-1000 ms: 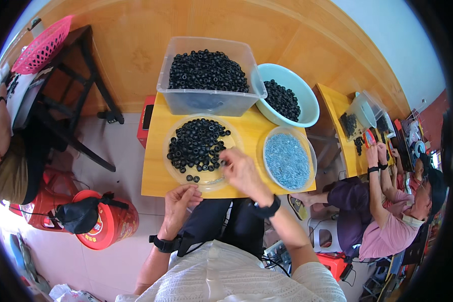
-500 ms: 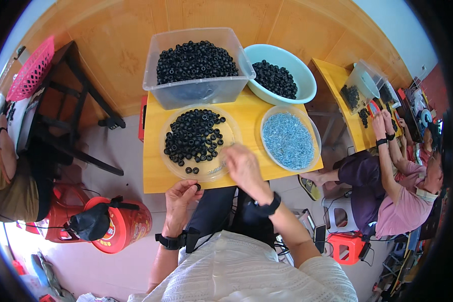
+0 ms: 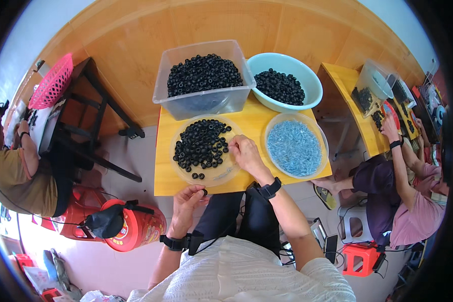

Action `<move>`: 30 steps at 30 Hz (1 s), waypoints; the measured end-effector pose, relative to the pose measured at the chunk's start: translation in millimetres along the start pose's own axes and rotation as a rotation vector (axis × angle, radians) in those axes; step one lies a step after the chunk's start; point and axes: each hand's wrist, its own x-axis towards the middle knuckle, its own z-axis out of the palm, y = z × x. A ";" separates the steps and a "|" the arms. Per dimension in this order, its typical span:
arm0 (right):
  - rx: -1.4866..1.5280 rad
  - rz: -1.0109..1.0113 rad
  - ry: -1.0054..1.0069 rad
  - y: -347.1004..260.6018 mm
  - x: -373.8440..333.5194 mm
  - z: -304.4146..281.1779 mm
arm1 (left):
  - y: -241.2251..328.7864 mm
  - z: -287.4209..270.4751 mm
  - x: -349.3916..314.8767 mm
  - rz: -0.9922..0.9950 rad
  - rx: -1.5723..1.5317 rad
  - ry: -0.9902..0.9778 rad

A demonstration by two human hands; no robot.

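Note:
At the front edge of the yellow table, my left hand [image 3: 187, 202] pinches one small black ring [image 3: 205, 192] between thumb and fingers. My right hand [image 3: 246, 155] hovers by the right rim of a round clear tray [image 3: 230, 173], its fingertips together; anything in them is too small to make out. Black rings [image 3: 199, 141] are heaped in that tray, with two lying apart near its front. Some tiny clear pieces [image 3: 221, 175] lie at the tray's front right. To the right of my right hand stands a round tub of small bluish clear pieces [image 3: 294, 146].
Behind the tray are a clear plastic bin [image 3: 201, 107] and a light-blue basin [image 3: 314, 93], both holding black rings. A red drum [image 3: 148, 226] stands on the floor at left. People work at tables on both sides; a red stool [image 3: 360, 260] is at right.
My right hand, blurred before, has shifted slightly and now shows sharply beside the tray's rim. My left hand keeps its hold on the black ring. The whole view has shifted somewhat.

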 end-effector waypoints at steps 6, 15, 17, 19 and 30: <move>0.757 0.359 -0.119 5.6 -1.4 -6.8 | 2.9 16.9 -0.6 0.052 -0.029 -0.057; 0.415 -0.062 0.299 -50.2 7.6 -34.1 | 6.1 11.7 -0.2 0.088 -0.102 -0.020; 0.269 -0.169 0.337 -43.4 3.5 -30.0 | 3.3 12.5 0.7 0.080 -0.110 -0.015; 0.047 0.000 0.107 -21.1 -5.9 -16.8 | -1.7 10.7 4.7 0.055 -0.126 -0.032; -0.156 0.140 0.072 -13.5 -32.9 -10.7 | -2.4 -10.2 -4.9 0.064 -0.289 -0.110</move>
